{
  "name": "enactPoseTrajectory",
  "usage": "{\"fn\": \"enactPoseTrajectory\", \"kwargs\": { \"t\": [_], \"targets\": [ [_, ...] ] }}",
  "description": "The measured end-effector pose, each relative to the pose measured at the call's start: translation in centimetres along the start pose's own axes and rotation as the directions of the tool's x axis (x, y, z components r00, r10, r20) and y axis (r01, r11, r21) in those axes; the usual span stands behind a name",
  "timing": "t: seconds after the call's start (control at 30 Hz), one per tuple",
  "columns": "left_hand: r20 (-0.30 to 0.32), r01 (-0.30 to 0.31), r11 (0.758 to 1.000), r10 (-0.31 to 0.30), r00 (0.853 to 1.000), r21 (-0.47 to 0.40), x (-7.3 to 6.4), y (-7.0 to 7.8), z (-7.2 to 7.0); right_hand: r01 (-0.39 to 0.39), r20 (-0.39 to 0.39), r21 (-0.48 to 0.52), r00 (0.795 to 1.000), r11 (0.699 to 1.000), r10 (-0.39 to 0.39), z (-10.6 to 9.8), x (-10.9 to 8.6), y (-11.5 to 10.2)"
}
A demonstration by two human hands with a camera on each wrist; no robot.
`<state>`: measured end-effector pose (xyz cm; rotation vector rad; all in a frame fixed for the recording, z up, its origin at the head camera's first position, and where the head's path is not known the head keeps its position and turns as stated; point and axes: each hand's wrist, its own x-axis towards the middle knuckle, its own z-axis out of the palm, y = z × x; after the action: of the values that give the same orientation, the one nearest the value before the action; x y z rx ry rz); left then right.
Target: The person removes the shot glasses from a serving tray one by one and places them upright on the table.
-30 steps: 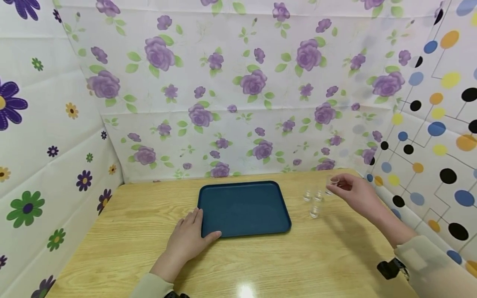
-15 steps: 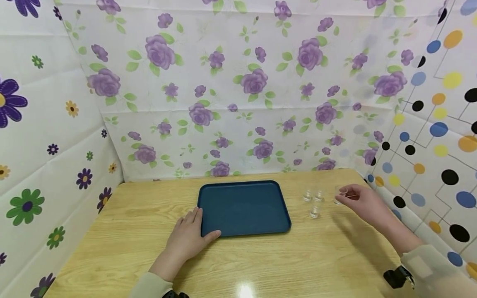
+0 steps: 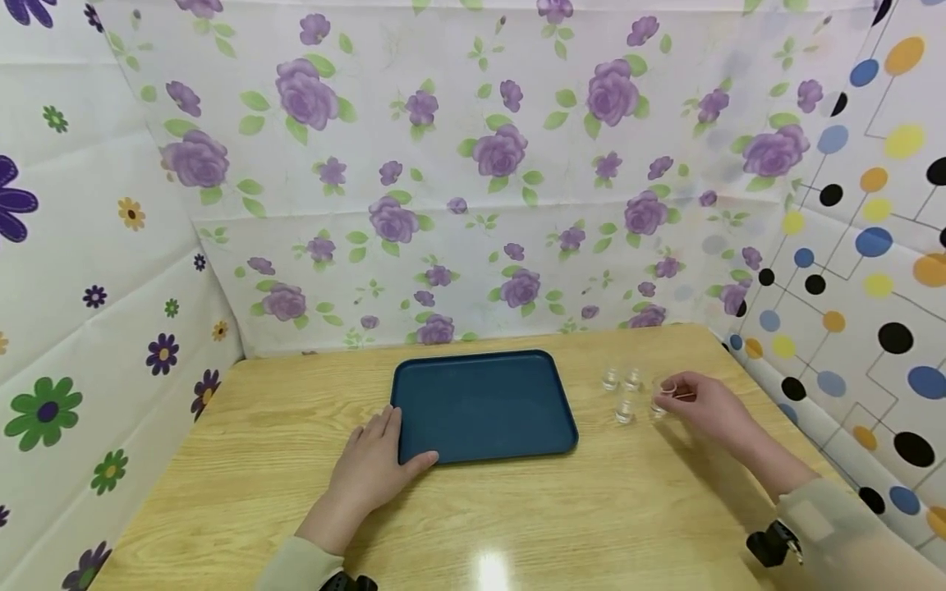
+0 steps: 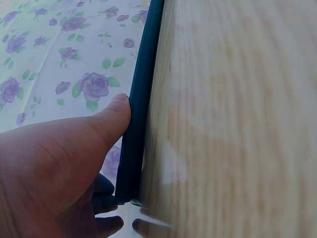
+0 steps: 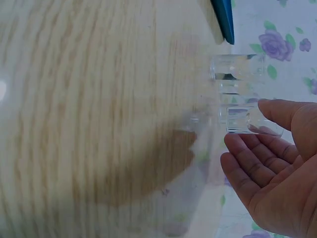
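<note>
My right hand (image 3: 702, 404) pinches a small clear shot glass (image 5: 238, 119) by its upper part, thumb on one side and fingers on the other. In the right wrist view its thick base is close over the wood. Beside it stand three more glasses: a front one (image 3: 624, 410), a back left one (image 3: 609, 379) and a back right one (image 3: 631, 379). My left hand (image 3: 369, 468) lies at the near left corner of a dark blue tray (image 3: 484, 406), fingers extended along its left side. The left thumb (image 4: 116, 111) touches the tray's front edge.
The wooden table (image 3: 517, 509) runs back to a flowered cloth wall (image 3: 458, 271). A cloth with coloured dots (image 3: 872, 328) closes off the right side, and one with printed flowers (image 3: 140, 312) the left.
My right hand first moves right and nearer with the glass, then back left and lower, beside the other glasses. The left hand keeps its place at the tray; the head view shifts slightly.
</note>
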<state>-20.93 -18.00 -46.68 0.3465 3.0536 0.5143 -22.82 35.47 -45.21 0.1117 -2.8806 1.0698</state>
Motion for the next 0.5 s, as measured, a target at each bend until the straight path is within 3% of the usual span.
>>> {"fn": "enactPoseTrajectory", "kwargs": {
  "t": [0.5],
  "targets": [
    [0.008, -0.002, 1.0, 0.002, 1.0, -0.006, 0.18, 0.2, -0.07, -0.046, 0.027, 0.012, 0.999, 0.999, 0.045, 1.13, 0.02, 0.22]
  ]
}}
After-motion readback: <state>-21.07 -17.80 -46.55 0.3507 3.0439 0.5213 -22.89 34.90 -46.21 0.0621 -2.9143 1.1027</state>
